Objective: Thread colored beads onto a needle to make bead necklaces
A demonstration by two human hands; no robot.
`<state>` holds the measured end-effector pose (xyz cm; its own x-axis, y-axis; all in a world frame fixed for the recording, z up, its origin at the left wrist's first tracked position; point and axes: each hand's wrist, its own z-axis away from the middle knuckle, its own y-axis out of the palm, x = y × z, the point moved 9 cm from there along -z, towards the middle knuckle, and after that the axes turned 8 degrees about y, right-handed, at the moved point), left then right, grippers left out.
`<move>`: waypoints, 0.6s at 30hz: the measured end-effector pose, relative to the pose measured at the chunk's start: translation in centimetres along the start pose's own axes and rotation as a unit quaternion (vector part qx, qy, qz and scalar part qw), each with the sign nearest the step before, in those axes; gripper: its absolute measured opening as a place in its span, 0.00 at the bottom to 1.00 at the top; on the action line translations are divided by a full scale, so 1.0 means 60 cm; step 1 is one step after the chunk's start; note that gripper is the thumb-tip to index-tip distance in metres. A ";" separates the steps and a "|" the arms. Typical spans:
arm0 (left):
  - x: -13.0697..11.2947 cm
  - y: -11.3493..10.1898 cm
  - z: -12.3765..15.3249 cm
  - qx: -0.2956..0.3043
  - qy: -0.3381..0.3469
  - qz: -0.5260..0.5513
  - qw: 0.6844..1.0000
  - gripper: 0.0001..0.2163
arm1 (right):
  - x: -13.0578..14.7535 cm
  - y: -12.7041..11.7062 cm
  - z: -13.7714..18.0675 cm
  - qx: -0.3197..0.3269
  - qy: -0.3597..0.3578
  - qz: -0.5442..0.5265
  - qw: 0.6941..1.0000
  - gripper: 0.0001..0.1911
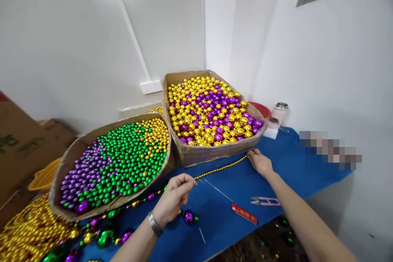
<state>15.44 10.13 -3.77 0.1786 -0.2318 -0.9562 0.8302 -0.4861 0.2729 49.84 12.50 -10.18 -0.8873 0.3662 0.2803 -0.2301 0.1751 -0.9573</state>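
A string of small gold beads (221, 168) stretches between my two hands, just above the blue table cover. My left hand (175, 196), with a metal watch band at the wrist, pinches its near end. At the far end, my right hand (259, 163) grips the string between thumb and fingers, close to the front wall of the larger box. Below the string lie a long thin needle (218, 190), a red packet (244, 213) and thread snips with pale purple handles (265, 201). A purple ball (188, 216) with a small green bead rests beside my left wrist.
One cardboard box (186, 159) holds gold and purple balls; another box (58, 172) holds green, purple and gold beads. Gold bead strands (30, 229) pile up at left. A cup (280, 114) and red basin (259, 109) stand behind. The blue table (294, 163) meets a white wall.
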 end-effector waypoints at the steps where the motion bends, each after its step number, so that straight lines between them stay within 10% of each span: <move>1: -0.001 -0.005 0.001 -0.008 0.002 0.008 1.000 0.10 | 0.007 -0.010 0.004 -0.002 -0.007 -0.002 1.000 0.09; 12: -0.034 -0.048 0.009 -0.085 0.056 0.040 0.994 0.12 | 0.287 -0.215 0.192 0.059 -0.307 -0.122 0.942 0.11; 18: -0.056 -0.016 0.020 -0.051 0.083 -0.116 0.988 0.14 | 0.439 -0.216 0.294 0.006 -0.482 -0.020 0.876 0.18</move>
<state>13.40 10.38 -0.71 0.0533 0.0215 -0.9983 0.9063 -0.4207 0.0393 22.41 3.73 8.35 -0.8023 -0.5828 0.1291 -0.2682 0.1587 -0.9502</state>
